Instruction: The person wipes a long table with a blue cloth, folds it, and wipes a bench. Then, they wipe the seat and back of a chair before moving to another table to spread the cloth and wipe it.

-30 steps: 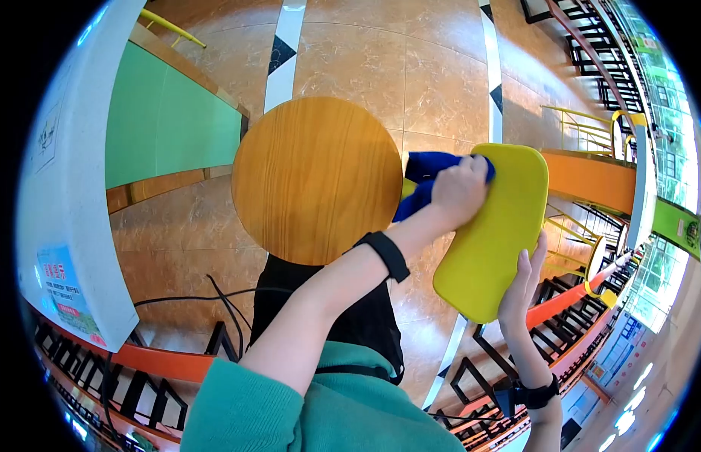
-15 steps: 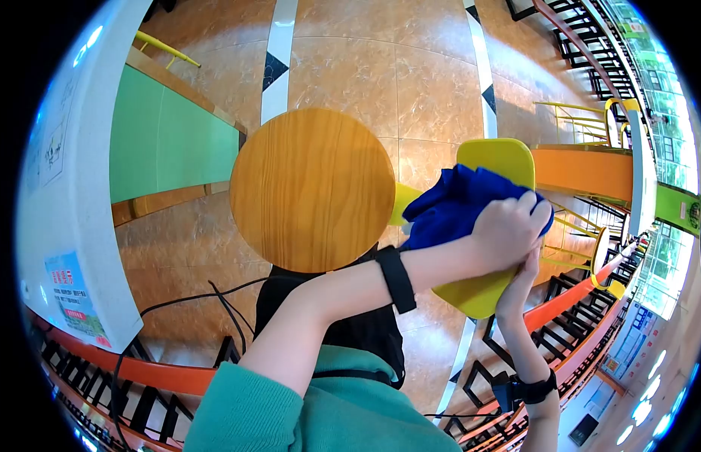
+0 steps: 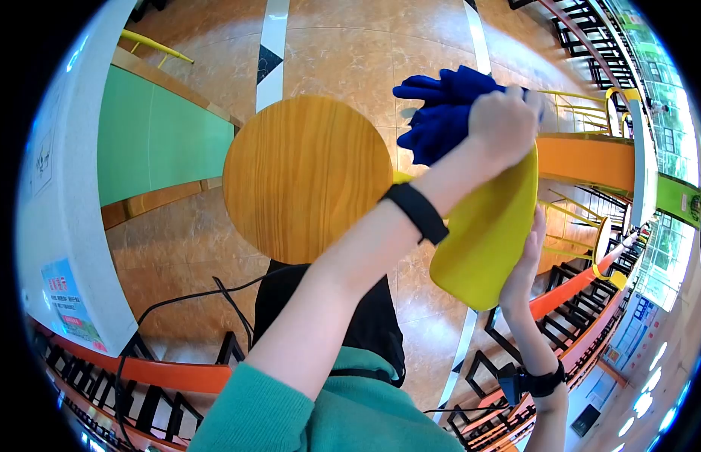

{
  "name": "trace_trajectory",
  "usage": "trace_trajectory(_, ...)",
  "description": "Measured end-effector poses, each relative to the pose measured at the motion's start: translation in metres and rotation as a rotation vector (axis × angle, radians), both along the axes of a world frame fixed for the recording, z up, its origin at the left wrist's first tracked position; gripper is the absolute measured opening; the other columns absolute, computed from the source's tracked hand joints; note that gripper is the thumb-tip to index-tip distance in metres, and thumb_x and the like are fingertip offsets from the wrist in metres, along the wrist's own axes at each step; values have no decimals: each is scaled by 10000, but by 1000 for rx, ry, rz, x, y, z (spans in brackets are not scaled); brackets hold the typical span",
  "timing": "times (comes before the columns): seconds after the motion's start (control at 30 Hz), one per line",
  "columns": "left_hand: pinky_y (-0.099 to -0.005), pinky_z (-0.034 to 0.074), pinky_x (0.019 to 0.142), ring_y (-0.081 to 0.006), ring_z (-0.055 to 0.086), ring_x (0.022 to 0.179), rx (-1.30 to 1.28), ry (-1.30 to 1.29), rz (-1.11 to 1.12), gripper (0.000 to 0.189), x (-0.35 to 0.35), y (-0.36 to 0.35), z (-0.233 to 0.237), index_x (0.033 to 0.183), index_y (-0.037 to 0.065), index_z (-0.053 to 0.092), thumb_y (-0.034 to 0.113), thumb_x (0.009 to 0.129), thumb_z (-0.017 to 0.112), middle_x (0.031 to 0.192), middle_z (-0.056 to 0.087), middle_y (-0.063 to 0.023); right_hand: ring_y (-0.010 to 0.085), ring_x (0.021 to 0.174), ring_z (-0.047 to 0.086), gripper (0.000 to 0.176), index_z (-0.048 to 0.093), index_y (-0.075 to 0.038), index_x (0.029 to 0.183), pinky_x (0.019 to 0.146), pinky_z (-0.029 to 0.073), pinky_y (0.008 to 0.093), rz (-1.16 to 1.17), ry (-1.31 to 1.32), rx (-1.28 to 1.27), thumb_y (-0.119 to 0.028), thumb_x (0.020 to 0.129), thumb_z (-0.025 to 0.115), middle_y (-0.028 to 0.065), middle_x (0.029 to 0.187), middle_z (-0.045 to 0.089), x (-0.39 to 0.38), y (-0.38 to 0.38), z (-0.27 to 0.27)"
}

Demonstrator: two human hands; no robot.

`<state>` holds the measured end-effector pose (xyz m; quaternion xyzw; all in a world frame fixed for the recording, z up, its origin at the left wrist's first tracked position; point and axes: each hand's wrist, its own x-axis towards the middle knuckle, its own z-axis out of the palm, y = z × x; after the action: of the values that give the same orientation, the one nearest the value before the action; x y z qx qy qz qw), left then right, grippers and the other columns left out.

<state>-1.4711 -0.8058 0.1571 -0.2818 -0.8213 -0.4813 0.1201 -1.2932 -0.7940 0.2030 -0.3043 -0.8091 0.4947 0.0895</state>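
Glossy brown tiled floor (image 3: 343,60) spreads beneath a round wood-grained seat (image 3: 305,181) and its rounded yellow backrest (image 3: 482,252); the right hand (image 3: 522,271), fingers extended, braces the backrest's outer edge, while the left hand (image 3: 505,124) clutches a bunched dark-blue cloth (image 3: 444,113) over its far end.

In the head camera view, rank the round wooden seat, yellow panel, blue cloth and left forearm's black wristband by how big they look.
By visible area, largest first:
1. Round wooden seat
2. Yellow panel, partly covered
3. Blue cloth
4. Black wristband
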Motion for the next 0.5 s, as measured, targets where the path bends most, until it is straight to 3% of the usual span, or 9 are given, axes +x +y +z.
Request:
trace_trajectory(0.07, -397, 510, 631, -315, 634, 706, -37, -95, -168, 181, -20, -5, -14, 842, 33, 554, 203, 783, 573, 780, 616, -133, 230, 1248, 342, 623, 258, -18, 1360, 1036, 253, 333, -10, -18, 24, -462, 924, 260, 129, 1346, 343, 3, -1, -1)
trace_trajectory(0.27, -447, 474, 611, -361, 595, 727, 136, -396, 132, 159, 19, -14, -41, 854, 27, 498, 171, 811, 550, 807, 594, -164, 218, 1238, 348, 586, 271, -25, 1352, 1033, 254, 324, -19, -41, 54, -436, 934, 251, 116, 1328, 358, 6, 0, -1)
trace_trajectory(0.4, -476, 439, 600, -388, 558, 717, 291, -418, 145, 149, 43, -21, -25, 840, 24, 459, 129, 799, 556, 800, 559, -183, 210, 1232, 352, 561, 279, -31, 1346, 1032, 256, 318, -31, -34, 27, -418, 941, 245, 107, 1316, 368, 8, 2, -4)
trace_trajectory(0.5, -456, 433, 554, -367, 551, 667, 344, -365, -39, 154, 71, -23, 4, 812, 45, 450, 120, 767, 577, 747, 520, -158, 204, 1227, 355, 543, 286, -34, 1341, 1030, 256, 313, -93, 2, -66, -405, 946, 241, 100, 1307, 376, 14, 8, -11)
